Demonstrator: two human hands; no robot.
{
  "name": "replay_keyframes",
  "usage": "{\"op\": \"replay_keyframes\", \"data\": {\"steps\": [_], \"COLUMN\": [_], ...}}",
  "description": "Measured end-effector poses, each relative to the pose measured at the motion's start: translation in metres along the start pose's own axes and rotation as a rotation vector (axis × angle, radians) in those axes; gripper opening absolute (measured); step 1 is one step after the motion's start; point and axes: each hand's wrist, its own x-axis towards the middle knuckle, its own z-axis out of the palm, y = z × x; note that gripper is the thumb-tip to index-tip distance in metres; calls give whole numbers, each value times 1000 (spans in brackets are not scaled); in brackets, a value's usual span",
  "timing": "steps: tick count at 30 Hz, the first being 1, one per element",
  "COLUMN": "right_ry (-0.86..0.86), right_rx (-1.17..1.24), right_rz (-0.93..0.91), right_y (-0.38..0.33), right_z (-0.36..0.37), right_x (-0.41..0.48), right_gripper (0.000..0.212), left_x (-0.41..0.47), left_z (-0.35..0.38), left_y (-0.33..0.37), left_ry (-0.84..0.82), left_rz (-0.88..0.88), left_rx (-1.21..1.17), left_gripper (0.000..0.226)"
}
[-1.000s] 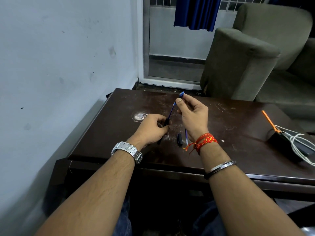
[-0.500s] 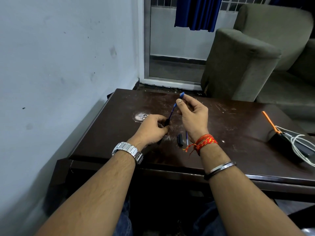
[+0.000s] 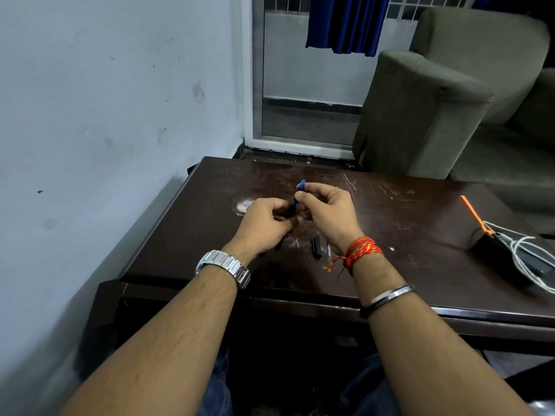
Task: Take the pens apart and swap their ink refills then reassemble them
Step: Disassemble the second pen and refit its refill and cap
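Holding both hands together above the middle of the dark table (image 3: 390, 265), we work on one pen. Our left hand (image 3: 264, 223) is curled around the dark pen barrel (image 3: 290, 210), whose lower end pokes out beneath the palm toward the near edge of the table. Our right hand (image 3: 327, 211) pinches the blue refill (image 3: 300, 187) between thumb and forefinger near its upper end, and the blue tip of it juts out past the fingertips, pointing up and away toward the far edge. The refill's long axis runs on a slant from that far, raised end down and leftward into the barrel, so the two pieces lie in one line; how deep the refill sits inside the barrel we cannot tell. On the tabletop just nearside of our right wrist lies a short black pen piece (image 3: 316, 247), its length running roughly near to far, and just beside it a thin pale refill (image 3: 329, 250) lies about parallel, partly hidden by the wrist. Well apart, at the right edge, sits a black box with white cable (image 3: 510, 256).
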Motion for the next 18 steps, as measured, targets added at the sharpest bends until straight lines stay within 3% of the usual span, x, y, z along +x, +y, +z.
{"op": "replay_keyframes", "data": {"steps": [12, 16, 18], "right_ry": [-14, 32, 40], "right_rx": [-88, -95, 8], "right_rz": [11, 10, 24], "right_y": [6, 8, 6], "right_z": [-4, -6, -4], "right_x": [3, 3, 3], "right_gripper": [4, 24, 18], "left_x": [0, 1, 2], "left_z": [0, 1, 2], "left_y": [2, 1, 1], "left_ry": [39, 53, 63], "left_rz": [-31, -35, -38], "left_rx": [-6, -22, -39], "left_gripper": [17, 19, 21]}}
